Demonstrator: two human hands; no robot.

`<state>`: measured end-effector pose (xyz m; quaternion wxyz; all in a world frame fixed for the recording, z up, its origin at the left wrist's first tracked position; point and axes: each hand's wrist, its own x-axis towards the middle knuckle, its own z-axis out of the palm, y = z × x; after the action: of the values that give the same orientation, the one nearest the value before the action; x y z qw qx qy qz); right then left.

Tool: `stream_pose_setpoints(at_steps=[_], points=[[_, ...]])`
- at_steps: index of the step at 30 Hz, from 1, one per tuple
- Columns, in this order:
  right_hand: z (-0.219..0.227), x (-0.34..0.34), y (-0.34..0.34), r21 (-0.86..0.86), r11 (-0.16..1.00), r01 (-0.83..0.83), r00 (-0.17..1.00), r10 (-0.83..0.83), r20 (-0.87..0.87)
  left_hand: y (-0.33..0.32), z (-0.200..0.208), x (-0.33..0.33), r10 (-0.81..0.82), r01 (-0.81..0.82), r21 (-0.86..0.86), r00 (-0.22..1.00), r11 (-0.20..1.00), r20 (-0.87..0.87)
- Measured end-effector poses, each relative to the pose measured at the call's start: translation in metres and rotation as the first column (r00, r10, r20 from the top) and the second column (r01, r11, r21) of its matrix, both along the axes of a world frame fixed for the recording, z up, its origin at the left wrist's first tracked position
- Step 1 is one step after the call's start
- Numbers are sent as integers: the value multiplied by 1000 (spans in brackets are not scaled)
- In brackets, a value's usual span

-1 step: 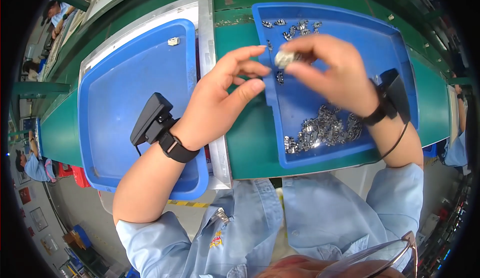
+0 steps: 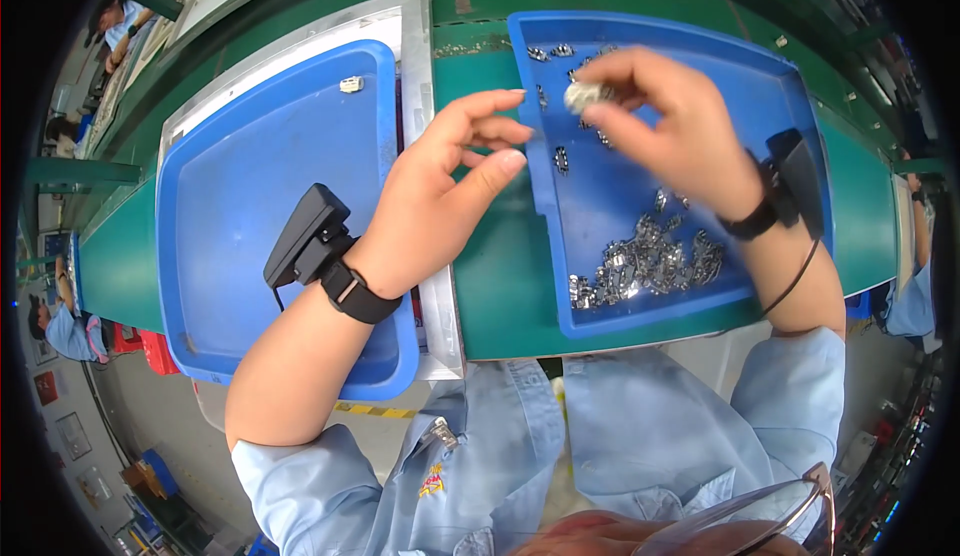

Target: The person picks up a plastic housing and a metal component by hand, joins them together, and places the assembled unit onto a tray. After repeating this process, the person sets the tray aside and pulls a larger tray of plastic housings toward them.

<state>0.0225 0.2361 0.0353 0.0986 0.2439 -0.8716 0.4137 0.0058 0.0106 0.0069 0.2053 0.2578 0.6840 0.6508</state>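
My right hand (image 2: 672, 121) pinches a small off-white part (image 2: 584, 97) between thumb and fingers above the right blue tray (image 2: 690, 306). The part looks like a connector housing; its far end is hidden by the fingers. My left hand (image 2: 450, 181) hangs over the gap between two trays, fingers apart and holding nothing. Shiny small metal clips (image 2: 650, 259) form a heap at the near side of the right tray. Several more metal pieces (image 2: 562, 51) lie scattered along its far left side. One off-white part (image 2: 351, 85) rests in the far right corner of the left blue tray (image 2: 270, 356).
The left tray sits on a pale metal-edged frame (image 2: 415, 26) on the green bench (image 2: 500, 306). Black devices are strapped to both my wrists, with a cable (image 2: 795, 281) along the right forearm. Another person (image 2: 125, 21) sits at the far left.
My right hand has moved slightly up and to the right with the off-white part. My left hand stays almost in place.
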Motion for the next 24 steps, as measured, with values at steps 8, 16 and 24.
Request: stream_pose_setpoints(at_steps=[8,16,24], points=[[-13,-173,120,595,689,413,911,-319,-262,6,-8,-9,48,-45,-44,997,998,59],[-44,-195,175,759,470,451,800,-589,-111,7,-5,-8,24,-22,-76,999,997,32],[15,-92,57,499,865,62,983,-139,120,2,-7,-9,61,-58,-78,997,995,38]])
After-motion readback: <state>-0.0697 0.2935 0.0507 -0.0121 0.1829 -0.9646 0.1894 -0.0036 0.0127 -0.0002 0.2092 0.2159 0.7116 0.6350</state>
